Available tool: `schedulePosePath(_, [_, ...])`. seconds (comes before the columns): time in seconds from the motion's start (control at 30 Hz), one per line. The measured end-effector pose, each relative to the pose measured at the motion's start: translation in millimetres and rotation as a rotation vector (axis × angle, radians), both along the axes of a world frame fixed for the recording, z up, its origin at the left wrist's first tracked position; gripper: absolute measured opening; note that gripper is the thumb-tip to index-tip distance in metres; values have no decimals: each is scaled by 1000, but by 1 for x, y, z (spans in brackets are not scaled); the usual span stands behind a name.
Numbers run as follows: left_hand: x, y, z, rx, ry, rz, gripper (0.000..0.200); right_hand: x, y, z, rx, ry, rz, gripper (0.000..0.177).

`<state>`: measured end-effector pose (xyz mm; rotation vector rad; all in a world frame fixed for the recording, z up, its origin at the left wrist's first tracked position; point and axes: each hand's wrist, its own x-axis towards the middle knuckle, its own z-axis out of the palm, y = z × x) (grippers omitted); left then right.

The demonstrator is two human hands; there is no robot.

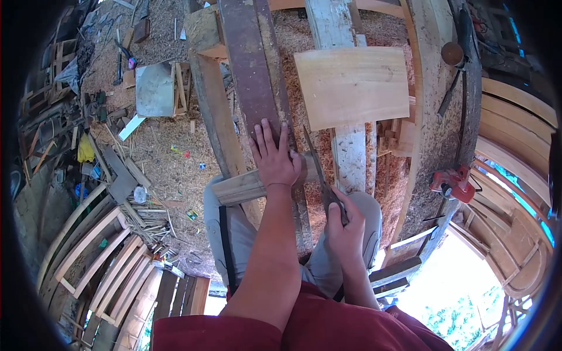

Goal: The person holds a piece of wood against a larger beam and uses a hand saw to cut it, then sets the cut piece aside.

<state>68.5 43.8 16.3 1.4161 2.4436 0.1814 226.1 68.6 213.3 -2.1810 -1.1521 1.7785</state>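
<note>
A short wooden piece (240,186) lies crosswise over a long dark reddish board (249,64), above my lap. My left hand (277,161) presses down flat where the two meet, its fingers spread over the board. In my right hand (345,225) is the handle of a handsaw (316,161), whose narrow blade points forward beside the right end of the short piece. Whether the blade touches the wood cannot be told. A wide pale wooden panel (354,88) rests on a whitish beam (349,155) just beyond the saw tip.
A red power tool (453,184) sits at the right on the thick timber edge. The hammer (449,96) lies farther up. At the left are a small stool (155,89), slatted wooden frames (96,251) and scrap wood. Sawdust covers the ground.
</note>
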Motion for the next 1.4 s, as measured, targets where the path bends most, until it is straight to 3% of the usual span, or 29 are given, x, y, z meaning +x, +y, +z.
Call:
schedulePosePath(0.37, [-1,0,-3,29,4,1,79,-2,-4,-8,112,21,19,40])
schedulePosePath(0.6, [0,2,-2,17,-3,9,77,13,-31,14,245,24,96,39])
schedulePosePath(0.9, [1,1,1,-3,-2,-2,77,21,-33,7,287,80,10,41])
schedulePosePath(1.4, [0,1,2,-17,-22,-6,80,22,-36,4,245,29,61,42])
